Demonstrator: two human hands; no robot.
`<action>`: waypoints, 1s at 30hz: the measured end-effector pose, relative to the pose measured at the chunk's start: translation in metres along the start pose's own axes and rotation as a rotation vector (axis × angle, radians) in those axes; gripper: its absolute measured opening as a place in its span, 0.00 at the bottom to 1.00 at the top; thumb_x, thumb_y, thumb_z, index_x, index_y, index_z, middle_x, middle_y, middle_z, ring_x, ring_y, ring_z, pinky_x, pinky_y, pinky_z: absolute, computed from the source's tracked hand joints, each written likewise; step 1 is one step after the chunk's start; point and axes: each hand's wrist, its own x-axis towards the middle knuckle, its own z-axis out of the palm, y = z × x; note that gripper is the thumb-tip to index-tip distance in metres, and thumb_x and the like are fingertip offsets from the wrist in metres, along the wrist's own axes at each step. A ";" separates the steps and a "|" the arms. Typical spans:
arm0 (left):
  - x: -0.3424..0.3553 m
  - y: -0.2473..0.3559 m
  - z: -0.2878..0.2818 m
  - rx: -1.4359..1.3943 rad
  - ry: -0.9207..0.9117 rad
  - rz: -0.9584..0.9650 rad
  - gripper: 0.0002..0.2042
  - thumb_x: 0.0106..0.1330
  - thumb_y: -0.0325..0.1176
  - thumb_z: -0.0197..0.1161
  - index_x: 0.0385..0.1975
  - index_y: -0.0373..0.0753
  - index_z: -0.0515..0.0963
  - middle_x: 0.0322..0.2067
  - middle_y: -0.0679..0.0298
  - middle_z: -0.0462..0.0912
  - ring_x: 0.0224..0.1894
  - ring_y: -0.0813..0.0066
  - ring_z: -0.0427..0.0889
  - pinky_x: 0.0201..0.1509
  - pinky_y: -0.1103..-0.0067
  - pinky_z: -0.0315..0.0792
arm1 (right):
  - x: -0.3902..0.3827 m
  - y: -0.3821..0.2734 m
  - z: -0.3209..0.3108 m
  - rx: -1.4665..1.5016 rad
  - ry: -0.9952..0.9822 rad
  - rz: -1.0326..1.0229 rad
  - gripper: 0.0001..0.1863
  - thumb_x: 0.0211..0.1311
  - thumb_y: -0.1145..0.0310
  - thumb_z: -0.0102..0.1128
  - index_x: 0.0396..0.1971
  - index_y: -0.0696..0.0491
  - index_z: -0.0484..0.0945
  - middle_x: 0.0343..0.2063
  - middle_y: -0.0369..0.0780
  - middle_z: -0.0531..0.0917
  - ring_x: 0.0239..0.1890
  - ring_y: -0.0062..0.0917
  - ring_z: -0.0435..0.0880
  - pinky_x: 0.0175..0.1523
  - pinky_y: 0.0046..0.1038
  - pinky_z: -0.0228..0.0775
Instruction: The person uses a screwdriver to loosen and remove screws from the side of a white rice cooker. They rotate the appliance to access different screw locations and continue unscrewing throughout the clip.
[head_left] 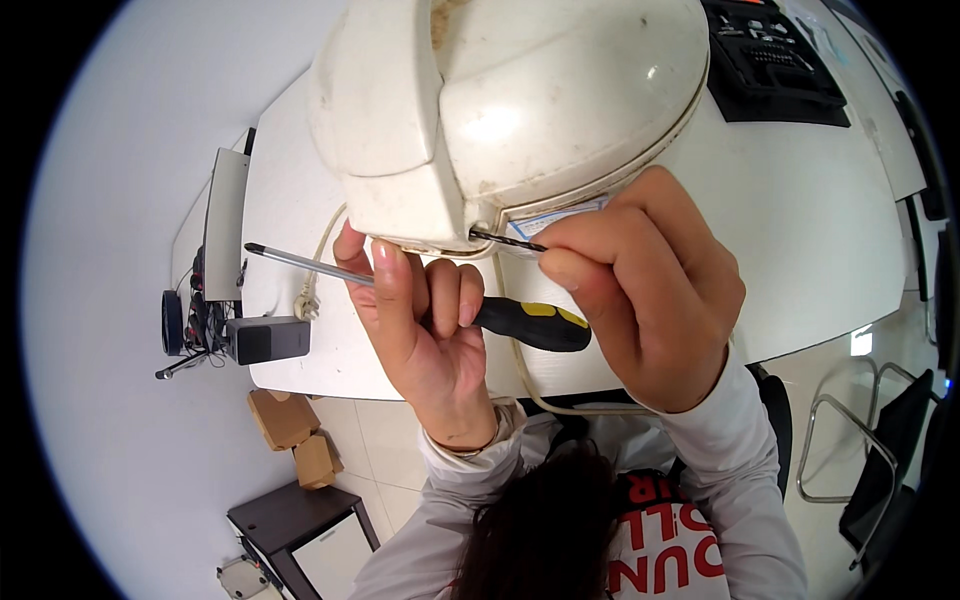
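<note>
A large white domed appliance (pixel 540 100) is tilted up close in front of me, its hinge end toward my hands. My left hand (pixel 425 330) grips a screwdriver (pixel 530 325) with a black and yellow handle; the metal shaft points left, and the fingertips touch the appliance's lower rim. My right hand (pixel 645 290) pinches a long dark screw (pixel 508 240) whose tip sits at a small hole in the appliance's edge, beside a pale label.
A white table (pixel 800 220) lies beneath, with a black device (pixel 770 60) at its far right. A beige cord with a plug (pixel 305 305) trails off it. A grey box (pixel 270 340), cardboard boxes (pixel 290 430), a dark cabinet (pixel 295 520) and a metal chair frame (pixel 840 440) stand around.
</note>
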 end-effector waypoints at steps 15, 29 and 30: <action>0.002 0.001 -0.005 0.018 -0.031 0.009 0.13 0.67 0.30 0.47 0.50 0.42 0.62 0.33 0.67 0.76 0.08 0.90 0.50 0.13 0.89 0.54 | -0.003 0.007 0.002 0.000 -0.026 -0.093 0.09 0.47 0.86 0.56 0.30 0.59 0.72 0.22 0.41 0.72 0.19 0.25 0.69 0.21 0.21 0.60; 0.000 0.001 0.004 0.032 0.029 -0.002 0.12 0.67 0.33 0.47 0.49 0.42 0.63 0.20 0.73 0.69 0.07 0.89 0.49 0.12 0.88 0.52 | 0.004 0.000 -0.009 0.078 -0.094 -0.010 0.06 0.49 0.78 0.61 0.28 0.59 0.74 0.19 0.40 0.76 0.16 0.24 0.74 0.21 0.19 0.63; 0.000 0.001 0.004 0.046 0.046 -0.001 0.12 0.67 0.33 0.47 0.49 0.42 0.63 0.20 0.73 0.70 0.08 0.89 0.49 0.12 0.88 0.52 | 0.004 -0.002 -0.009 0.082 -0.099 0.002 0.06 0.49 0.78 0.61 0.28 0.59 0.74 0.19 0.40 0.76 0.16 0.24 0.74 0.21 0.19 0.63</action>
